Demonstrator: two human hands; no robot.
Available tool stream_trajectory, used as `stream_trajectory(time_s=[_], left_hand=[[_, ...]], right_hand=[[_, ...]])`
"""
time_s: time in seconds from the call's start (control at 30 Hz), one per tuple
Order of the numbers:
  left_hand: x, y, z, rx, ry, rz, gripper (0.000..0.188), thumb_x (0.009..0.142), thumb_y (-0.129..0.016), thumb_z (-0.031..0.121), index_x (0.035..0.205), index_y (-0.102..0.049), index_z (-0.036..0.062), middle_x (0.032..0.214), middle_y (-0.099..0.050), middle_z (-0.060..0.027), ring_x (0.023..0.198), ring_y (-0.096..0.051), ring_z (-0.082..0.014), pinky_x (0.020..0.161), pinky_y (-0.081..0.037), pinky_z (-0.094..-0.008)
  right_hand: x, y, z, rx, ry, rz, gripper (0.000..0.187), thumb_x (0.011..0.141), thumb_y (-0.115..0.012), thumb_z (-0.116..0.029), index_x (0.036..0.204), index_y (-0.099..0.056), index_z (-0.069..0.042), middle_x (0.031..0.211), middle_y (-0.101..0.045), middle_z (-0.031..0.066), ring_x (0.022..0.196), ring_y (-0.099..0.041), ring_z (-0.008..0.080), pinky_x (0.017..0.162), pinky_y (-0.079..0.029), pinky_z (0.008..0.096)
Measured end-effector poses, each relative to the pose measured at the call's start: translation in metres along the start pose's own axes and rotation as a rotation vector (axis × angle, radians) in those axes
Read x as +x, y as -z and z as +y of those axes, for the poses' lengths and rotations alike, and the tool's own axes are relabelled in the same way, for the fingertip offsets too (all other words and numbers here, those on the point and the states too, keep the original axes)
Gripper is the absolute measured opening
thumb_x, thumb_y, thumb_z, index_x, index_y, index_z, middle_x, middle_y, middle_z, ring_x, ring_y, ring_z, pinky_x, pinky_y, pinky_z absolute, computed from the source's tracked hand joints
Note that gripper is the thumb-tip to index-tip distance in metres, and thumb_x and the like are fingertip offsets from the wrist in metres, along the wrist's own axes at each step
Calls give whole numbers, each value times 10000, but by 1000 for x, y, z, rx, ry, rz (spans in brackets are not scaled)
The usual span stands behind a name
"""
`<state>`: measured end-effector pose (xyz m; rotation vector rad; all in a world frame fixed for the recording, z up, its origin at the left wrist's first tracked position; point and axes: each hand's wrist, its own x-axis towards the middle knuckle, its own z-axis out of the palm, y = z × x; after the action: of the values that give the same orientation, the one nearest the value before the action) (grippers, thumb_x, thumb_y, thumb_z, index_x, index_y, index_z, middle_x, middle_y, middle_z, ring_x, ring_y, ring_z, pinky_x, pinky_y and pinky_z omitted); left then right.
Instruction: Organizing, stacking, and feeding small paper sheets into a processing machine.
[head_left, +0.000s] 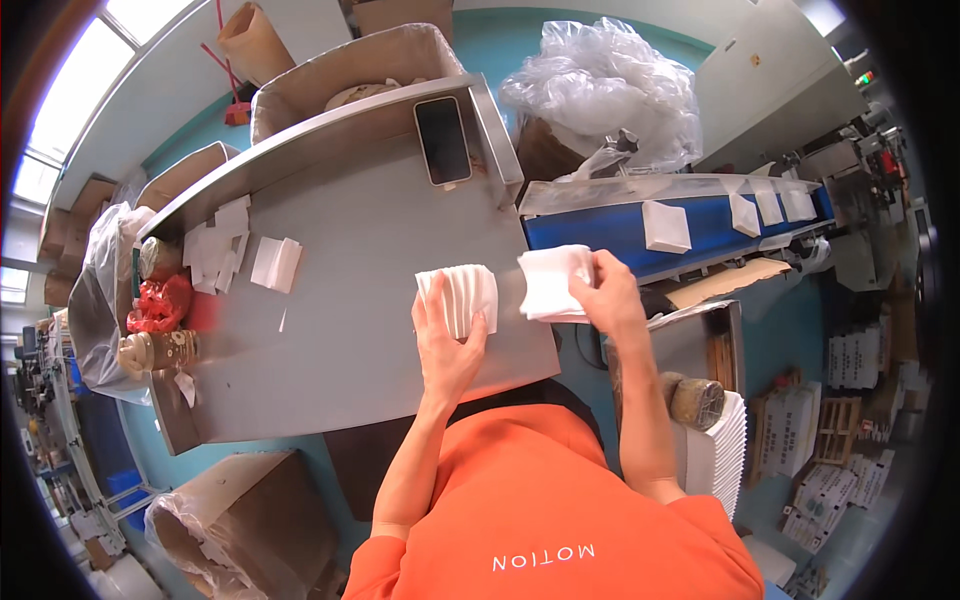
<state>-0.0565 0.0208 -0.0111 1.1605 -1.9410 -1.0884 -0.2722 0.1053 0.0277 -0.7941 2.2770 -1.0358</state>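
Note:
My left hand [448,355] is closed around a stack of white folded paper napkins [468,297] over the right part of the metal table. Wavy fold edges show along the top of that stack. In my right hand [612,298], thumb and fingers pinch a second stack of white napkins [552,284], which is beyond the table's right edge, beside the blue conveyor belt [590,232]. The two stacks are a small gap apart. On the belt, a white napkin stack [667,227] lies nearest to me, with several more farther right.
The metal table [340,330] has a raised rim. A phone [442,142] lies at its back; loose white papers [215,250], a napkin stack [276,264] and a red plastic bag [160,303] are at left. Cardboard boxes [240,520] and clear plastic sheeting [610,90] stand around.

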Motion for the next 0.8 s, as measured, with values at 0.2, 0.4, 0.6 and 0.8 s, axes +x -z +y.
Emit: stream_trajectory(time_s=[0.2, 0.4, 0.6, 0.8], left_hand=[[-4, -10, 7, 7, 6, -14, 759, 820, -718, 131, 1467, -322, 107, 1369, -385, -284, 1234, -438, -437, 1009, -415, -491], [-5, -9, 6, -5, -35, -37, 766, 819, -727, 138, 1464, -318, 84, 1384, -379, -288, 1258, -420, -438, 1018, -407, -496], [-6, -13, 5, -9, -19, -32, 788, 814, -749, 176, 1465, -315, 81, 1381, -383, -275, 1271, -404, -422, 1021, -403, -498], [-6, -10, 16, -31, 44, -60, 900, 774, -800, 243, 1479, -261, 95, 1396, -336, -269, 1282, -388, -418, 1036, -384, -507]], right_hand=[[-21, -72, -9, -102, 287, -44, 243, 842, -645, -173, 950, -572, 32, 870, -656, 267, 793, -649, 443, 695, -526, 477], [-25, -69, -1, 53, 174, 6, 252, 901, -614, -188, 823, -568, 46, 689, -621, 238, 610, -642, 368, 551, -491, 405], [-21, -73, -2, 51, 151, -197, 217, 897, -617, -164, 817, -597, 37, 662, -621, 174, 564, -600, 279, 549, -484, 348], [-22, -87, 32, 1192, -581, -469, 298, 940, -652, -279, 1104, -617, -33, 934, -640, 17, 844, -603, 108, 745, -495, 276]])
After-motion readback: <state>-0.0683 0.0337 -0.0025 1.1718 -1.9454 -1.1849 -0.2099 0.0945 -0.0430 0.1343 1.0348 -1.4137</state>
